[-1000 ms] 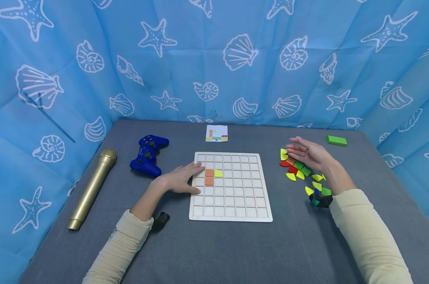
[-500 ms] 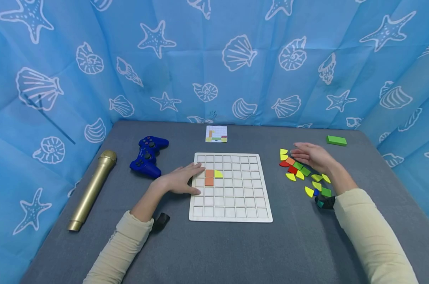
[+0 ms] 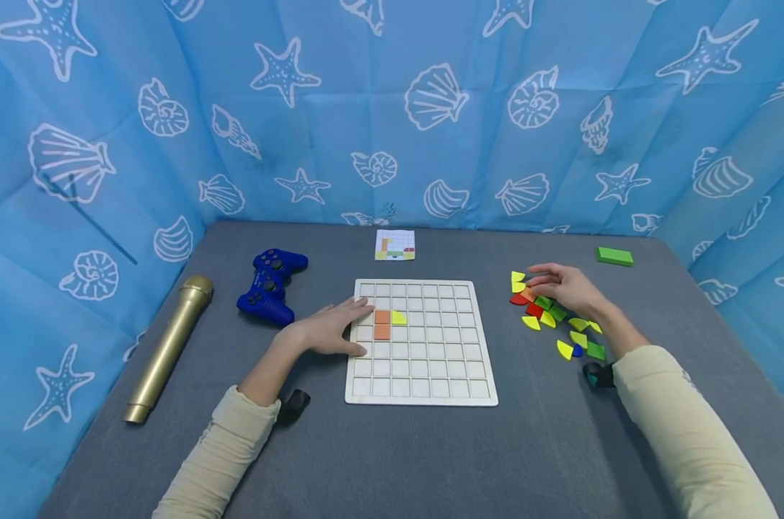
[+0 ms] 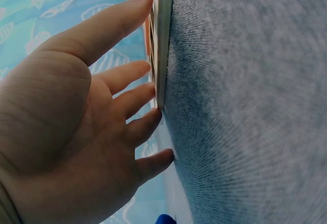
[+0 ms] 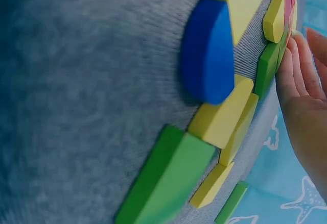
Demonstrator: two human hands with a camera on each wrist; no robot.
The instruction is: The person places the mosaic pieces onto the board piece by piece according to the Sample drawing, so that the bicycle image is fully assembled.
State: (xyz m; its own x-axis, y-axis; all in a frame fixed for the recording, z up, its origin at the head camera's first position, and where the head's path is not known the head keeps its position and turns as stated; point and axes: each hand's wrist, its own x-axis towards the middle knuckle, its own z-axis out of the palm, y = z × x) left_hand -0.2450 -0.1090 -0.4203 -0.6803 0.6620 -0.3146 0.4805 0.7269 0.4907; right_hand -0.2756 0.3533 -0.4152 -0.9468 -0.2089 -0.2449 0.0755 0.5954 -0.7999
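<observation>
Blue seashell curtains [image 3: 353, 115] around a grey table [image 3: 430, 461] suggest a screened-off booth.

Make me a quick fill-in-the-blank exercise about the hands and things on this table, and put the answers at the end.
1. In the head view, the left hand touches the ____ edge of the grid board.
2. On the grid board lie one yellow piece and exactly ____ orange squares.
3. The right hand is at the loose pieces, to the ____ of the grid board.
4. The game controller is coloured ____.

Missing words: left; two; right; blue.
</observation>
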